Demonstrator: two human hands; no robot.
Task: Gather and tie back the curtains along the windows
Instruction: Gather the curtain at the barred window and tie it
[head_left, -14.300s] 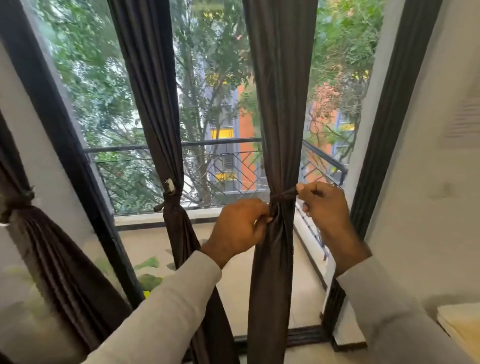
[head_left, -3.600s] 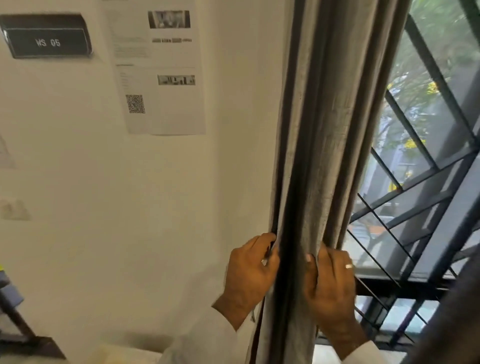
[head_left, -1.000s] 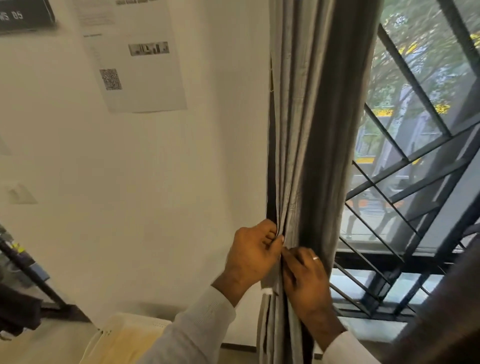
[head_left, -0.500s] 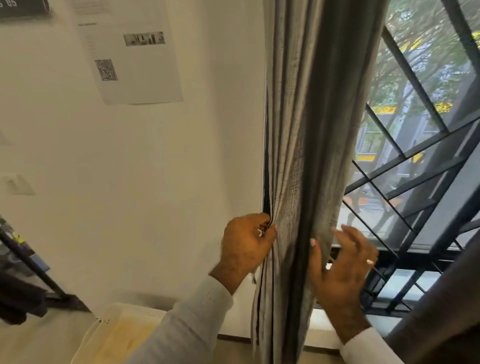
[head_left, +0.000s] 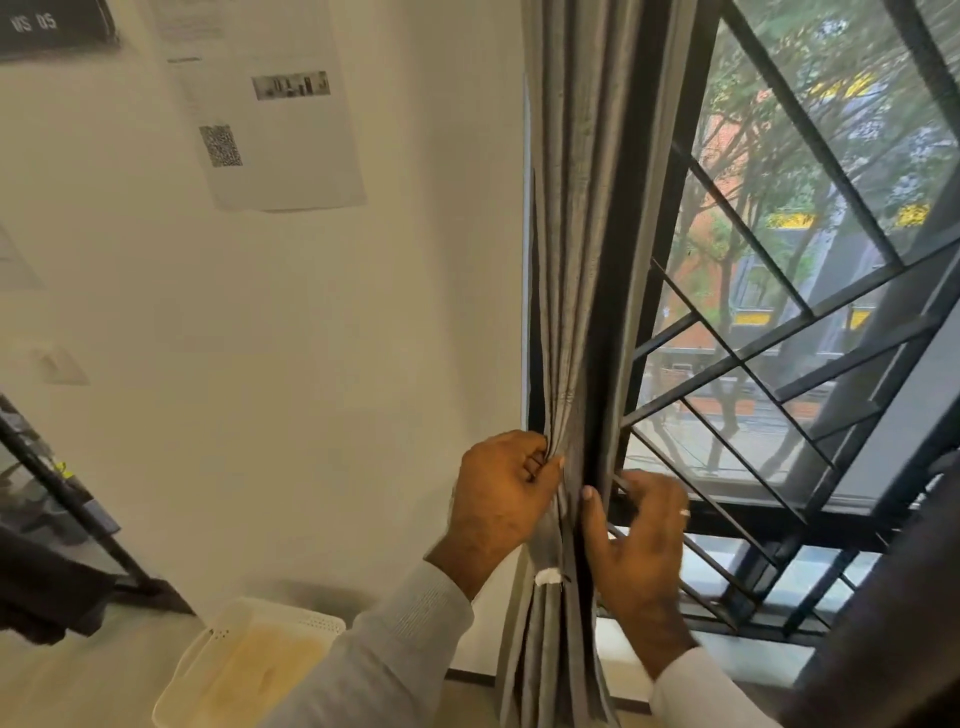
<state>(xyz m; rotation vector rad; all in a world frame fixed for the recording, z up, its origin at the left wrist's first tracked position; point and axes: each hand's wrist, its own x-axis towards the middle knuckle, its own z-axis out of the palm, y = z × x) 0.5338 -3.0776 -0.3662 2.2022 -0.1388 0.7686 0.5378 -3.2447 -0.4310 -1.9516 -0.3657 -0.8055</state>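
Left hand (head_left: 501, 499) pinches the curtain's (head_left: 571, 291) left-edge folds between thumb and curled fingers, a narrow grip on the cloth that keeps the pleats bunched at waist height. Right hand (head_left: 636, 540) sits on the curtain's right side, thumb pressed to the front of the bundle, fingers curled round toward the back; it probably squeezes the fabric against the left hand so the gather stays tight. A white tab (head_left: 549, 577) shows on the curtain just below both hands; it may belong to a tie-back, cannot tell. No band round the curtain yet, so tying looks still to come. Curtain hangs against the dark window frame (head_left: 654, 291), grille (head_left: 779, 364) to its right, white wall with a printed notice (head_left: 280, 119) to its left, a pale tray (head_left: 249, 670) low left of it.
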